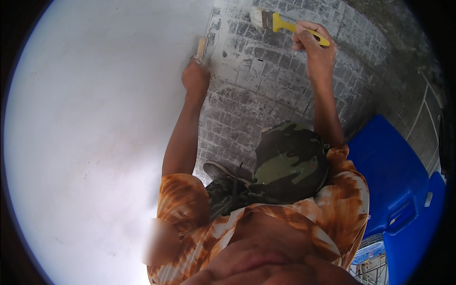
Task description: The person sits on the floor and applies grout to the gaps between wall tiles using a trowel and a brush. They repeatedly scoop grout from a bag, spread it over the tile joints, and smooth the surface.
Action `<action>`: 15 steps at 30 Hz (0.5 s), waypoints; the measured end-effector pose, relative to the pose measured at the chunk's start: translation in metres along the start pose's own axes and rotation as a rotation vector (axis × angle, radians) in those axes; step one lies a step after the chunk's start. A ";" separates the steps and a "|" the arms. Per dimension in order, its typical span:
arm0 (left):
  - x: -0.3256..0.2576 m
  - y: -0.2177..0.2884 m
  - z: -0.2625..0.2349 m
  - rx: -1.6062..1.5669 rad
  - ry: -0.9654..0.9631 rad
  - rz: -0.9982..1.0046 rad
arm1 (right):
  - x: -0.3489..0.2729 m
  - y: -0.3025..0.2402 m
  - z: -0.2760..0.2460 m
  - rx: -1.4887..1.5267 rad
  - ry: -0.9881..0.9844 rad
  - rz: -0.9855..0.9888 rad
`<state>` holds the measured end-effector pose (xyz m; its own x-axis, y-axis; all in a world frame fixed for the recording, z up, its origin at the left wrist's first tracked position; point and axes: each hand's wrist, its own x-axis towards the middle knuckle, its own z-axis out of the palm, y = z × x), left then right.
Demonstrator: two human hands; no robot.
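Observation:
In my right hand [316,40] is a flat paintbrush [284,25], its yellow handle pinched between fingers and thumb. Its pale, whitish bristles point left, over the stained paved floor [266,80]. My left hand [195,77] is closed around a short, pale wooden piece [201,47] at the foot of the white wall [104,104]. Most of that piece is hidden by the fingers, so I cannot tell what kind of tool it is. The two hands are well apart.
The smooth wall fills the left side and meets the floor close by my left hand. Small grey paving blocks with whitish smears cover the ground. My bent knee in camouflage trousers [292,161] and a shoe [219,169] are below. Large blue plastic panels [387,166] stand at the right.

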<state>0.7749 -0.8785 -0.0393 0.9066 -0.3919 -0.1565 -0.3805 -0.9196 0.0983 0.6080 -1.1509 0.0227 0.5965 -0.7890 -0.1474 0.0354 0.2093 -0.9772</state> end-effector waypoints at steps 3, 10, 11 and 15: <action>-0.006 -0.006 -0.001 0.040 0.053 -0.070 | 0.001 0.001 0.002 0.002 0.002 0.006; -0.018 -0.016 -0.001 -0.013 -0.006 -0.061 | 0.003 0.002 0.007 -0.002 -0.055 0.016; -0.020 -0.019 -0.001 -0.021 0.028 -0.078 | 0.004 0.002 0.007 -0.006 -0.047 0.021; -0.024 -0.026 -0.002 -0.004 -0.045 -0.087 | 0.002 0.004 0.005 -0.047 -0.031 0.020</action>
<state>0.7634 -0.8451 -0.0360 0.9269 -0.3117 -0.2089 -0.3000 -0.9500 0.0862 0.6134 -1.1486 0.0190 0.6216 -0.7662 -0.1632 -0.0143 0.1972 -0.9803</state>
